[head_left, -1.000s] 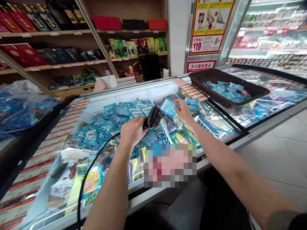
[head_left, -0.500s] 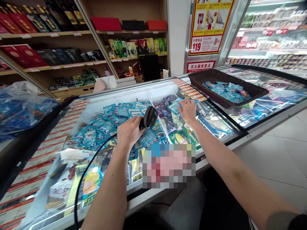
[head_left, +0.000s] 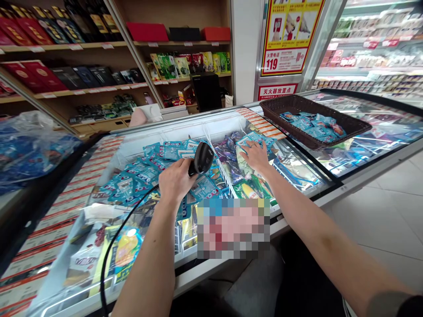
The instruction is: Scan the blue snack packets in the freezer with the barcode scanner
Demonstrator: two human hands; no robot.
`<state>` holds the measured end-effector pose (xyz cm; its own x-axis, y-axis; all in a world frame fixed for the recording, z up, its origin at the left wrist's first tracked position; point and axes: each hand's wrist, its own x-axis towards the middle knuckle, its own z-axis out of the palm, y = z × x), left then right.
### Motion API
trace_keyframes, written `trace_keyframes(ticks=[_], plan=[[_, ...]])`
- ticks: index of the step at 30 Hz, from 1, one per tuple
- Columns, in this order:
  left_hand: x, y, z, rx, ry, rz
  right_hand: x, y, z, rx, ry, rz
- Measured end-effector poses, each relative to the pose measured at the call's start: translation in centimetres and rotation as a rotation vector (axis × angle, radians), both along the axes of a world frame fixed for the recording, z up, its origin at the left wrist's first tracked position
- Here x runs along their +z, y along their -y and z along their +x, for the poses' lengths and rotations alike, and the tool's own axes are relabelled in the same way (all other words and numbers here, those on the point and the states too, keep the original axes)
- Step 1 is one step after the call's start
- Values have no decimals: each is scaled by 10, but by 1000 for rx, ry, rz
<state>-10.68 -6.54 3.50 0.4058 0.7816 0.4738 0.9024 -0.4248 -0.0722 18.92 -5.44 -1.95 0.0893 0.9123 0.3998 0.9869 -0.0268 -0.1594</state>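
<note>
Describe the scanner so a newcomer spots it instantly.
Find the white-rimmed freezer across the middle. Above its heap of blue packets, the left hand holds the scanner: black, round-headed, with a trailing cable, unlike the flat, bright packets beneath.

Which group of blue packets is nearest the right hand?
The small group at the right hand, right of the white divider. The big pile lies left of that divider; another group sits farther off in the brown basket.

From here I see bare forearms (head_left: pixel 155 246), a dark right sleeve (head_left: pixel 412 304), and black clothing (head_left: pixel 304 268) with thin white lines (head_left: pixel 346 309).
</note>
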Motion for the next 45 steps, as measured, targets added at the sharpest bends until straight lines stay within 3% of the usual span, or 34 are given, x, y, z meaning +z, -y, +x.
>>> trace_keyframes(ticks=[5,8,13,18,25,33,39,45], plan=[[2,-1,-5,78,20,38,2,0,-3,16,-36,49],[4,-1,-6,124,40,54,5,1,-12,179,-116,98],[5,-1,-7,156,65,60,7,4,-32,505,-249,39],[6,0,-6,174,64,25,14,16,-53,687,-343,-64],[6,2,-4,158,71,-34,24,27,-76,593,-291,-198],[7,3,-4,160,53,-33,24,35,-90,570,-183,-164],[4,1,-5,151,48,3,25,27,-76,598,-244,-220],[3,0,-5,159,46,14,18,13,-52,491,-287,-196]])
